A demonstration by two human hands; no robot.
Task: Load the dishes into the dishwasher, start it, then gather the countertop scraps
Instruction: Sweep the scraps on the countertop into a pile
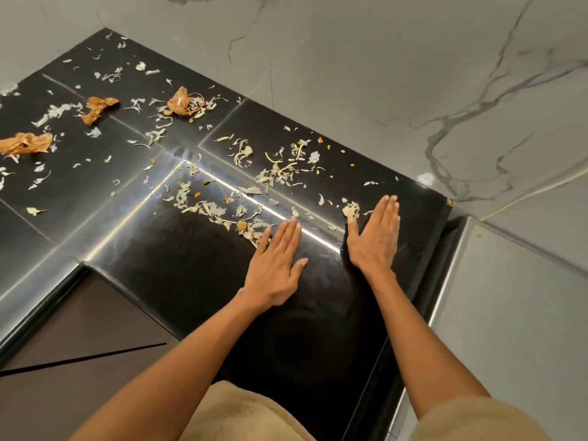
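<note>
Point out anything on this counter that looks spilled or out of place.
Pale vegetable scraps are strewn all over the black countertop, with three crumpled orange-brown skins toward the far left. Both the left hand and right hand lie flat beside the nearest bits. Nothing looks damaged.

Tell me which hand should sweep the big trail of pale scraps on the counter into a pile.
Left, probably. The left hand lies flat on the black countertop with its fingers already at the near end of the long trail of pale scraps. The right hand touches only a small clump.
</note>
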